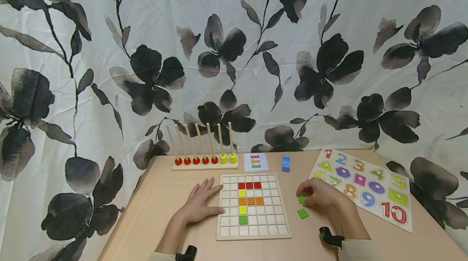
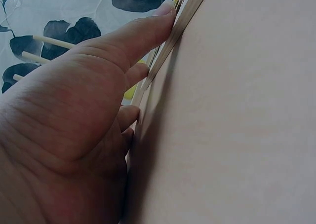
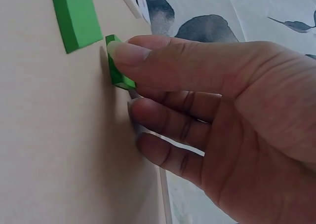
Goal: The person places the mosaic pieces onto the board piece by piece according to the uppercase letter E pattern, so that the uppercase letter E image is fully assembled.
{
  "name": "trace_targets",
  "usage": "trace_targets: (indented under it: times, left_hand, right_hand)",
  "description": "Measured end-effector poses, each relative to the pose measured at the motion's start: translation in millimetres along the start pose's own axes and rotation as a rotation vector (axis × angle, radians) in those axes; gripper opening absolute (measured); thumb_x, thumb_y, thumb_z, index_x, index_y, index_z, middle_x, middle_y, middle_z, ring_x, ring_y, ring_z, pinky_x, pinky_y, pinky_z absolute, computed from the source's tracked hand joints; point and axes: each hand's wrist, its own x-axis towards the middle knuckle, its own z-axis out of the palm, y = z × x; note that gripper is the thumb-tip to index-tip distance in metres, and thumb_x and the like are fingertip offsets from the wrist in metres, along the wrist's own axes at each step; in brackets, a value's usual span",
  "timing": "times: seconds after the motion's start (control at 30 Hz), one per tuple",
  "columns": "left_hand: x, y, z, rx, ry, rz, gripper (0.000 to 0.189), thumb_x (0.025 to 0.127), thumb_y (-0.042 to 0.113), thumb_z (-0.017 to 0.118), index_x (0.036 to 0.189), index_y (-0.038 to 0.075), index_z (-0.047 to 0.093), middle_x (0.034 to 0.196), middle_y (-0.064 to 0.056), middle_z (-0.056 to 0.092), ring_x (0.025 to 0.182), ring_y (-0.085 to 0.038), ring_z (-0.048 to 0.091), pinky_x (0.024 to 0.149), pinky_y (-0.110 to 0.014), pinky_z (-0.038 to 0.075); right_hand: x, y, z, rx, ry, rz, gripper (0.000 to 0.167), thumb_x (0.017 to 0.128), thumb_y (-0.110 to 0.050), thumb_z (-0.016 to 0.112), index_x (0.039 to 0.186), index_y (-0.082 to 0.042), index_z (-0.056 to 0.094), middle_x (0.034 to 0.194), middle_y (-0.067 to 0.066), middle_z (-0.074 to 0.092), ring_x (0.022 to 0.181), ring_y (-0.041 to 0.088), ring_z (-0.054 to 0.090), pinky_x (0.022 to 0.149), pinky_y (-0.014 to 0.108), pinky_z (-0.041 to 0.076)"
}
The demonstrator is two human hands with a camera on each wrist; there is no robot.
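Observation:
A white grid board (image 1: 272, 230) with a wooden rim lies on the table, bearing red, yellow, orange and green square tiles in several of its cells. My left hand (image 1: 199, 204) rests at the board's left side with its fingers extended, the thumb touching the rim in the left wrist view. Right of the board, my right hand (image 1: 325, 193) pinches a green square tile (image 3: 115, 73) between thumb and fingers, just over the table. A second green tile (image 1: 302, 213) lies flat beside it, nearer to me.
Behind the board stand a peg counter (image 1: 204, 166) with red and yellow beads, a small pattern card (image 1: 247, 166) and a blue block stack (image 1: 286, 163). A number puzzle board (image 1: 349, 162) lies at the right, partly behind my right hand. A floral cloth (image 1: 278, 90) hangs behind the table.

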Motion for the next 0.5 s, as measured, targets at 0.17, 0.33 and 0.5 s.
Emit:
trace_targets:
  times: [0.17,0.33,0.5]
  left_hand:
    - [0.5,-1.0,0.8,0.007,-0.001,-0.004,0.084,0.085,0.063,0.076,0.155,0.025,0.051,0.173,-0.016,0.022,0.162,-0.04,0.011,0.128,-0.063,0.001]
    - [0.6,-1.3,1.3,0.004,0.004,-0.004,0.084,0.084,0.063,0.077,0.155,0.025,0.052,0.173,-0.016,0.023,0.162,-0.039,0.011,0.128,-0.063,0.001]
    - [0.2,-2.2,1.7,0.001,-0.001,-0.006,0.083,0.084,0.064,0.077,0.155,0.028,0.052,0.173,-0.014,0.023,0.163,-0.038,0.01,0.129,-0.061,0.0]
  right_hand:
    - [2.5,2.1,1.8,-0.006,-0.003,-0.02,0.023,0.08,0.002,0.084,0.099,-0.007,0.075,0.089,0.006,0.067,0.083,0.019,0.055,0.067,0.023,0.049]
    - [4.4,4.5,1.7,-0.016,-0.005,-0.035,0.022,0.08,0.003,0.083,0.098,-0.007,0.075,0.087,0.006,0.066,0.081,0.018,0.055,0.067,0.023,0.048]
    - [4.7,5.0,1.9,-0.024,-0.005,-0.037,0.021,0.08,0.002,0.083,0.096,-0.007,0.073,0.087,0.006,0.065,0.081,0.018,0.055,0.067,0.023,0.048]
